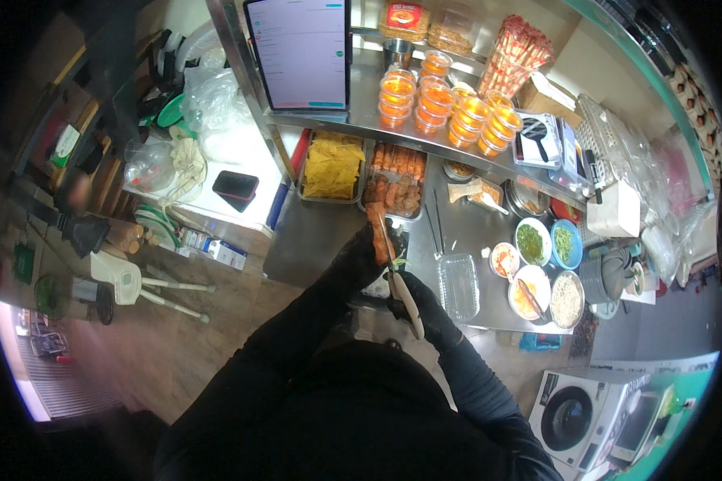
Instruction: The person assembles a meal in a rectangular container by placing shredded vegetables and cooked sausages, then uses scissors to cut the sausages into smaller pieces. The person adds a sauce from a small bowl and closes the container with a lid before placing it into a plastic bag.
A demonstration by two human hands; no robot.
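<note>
My left hand [356, 255], in a black glove, is closed around a long reddish-brown piece of food [376, 220] above the steel counter. My right hand [430, 309], also gloved in black, grips a pale-handled cutting tool [407, 298]; its thin metal blade lies along the food, and I cannot tell scissors from a knife. Some green leaf shows beside the blade. Beyond my hands stand a tray of browned meat pieces [393, 183] and a tray of folded yellow sheets [331, 164]. A clear plastic container [458, 287] lies right of my right hand.
Chopsticks [434, 224] rest on the counter [301, 244]. Bowls at the right include chopped greens [529, 241] and pale shreds [567, 298]. A shelf edge [425, 136] overhangs the back, carrying a tablet [298, 52] and stacked orange cups [436, 96]. A phone [236, 186] lies left.
</note>
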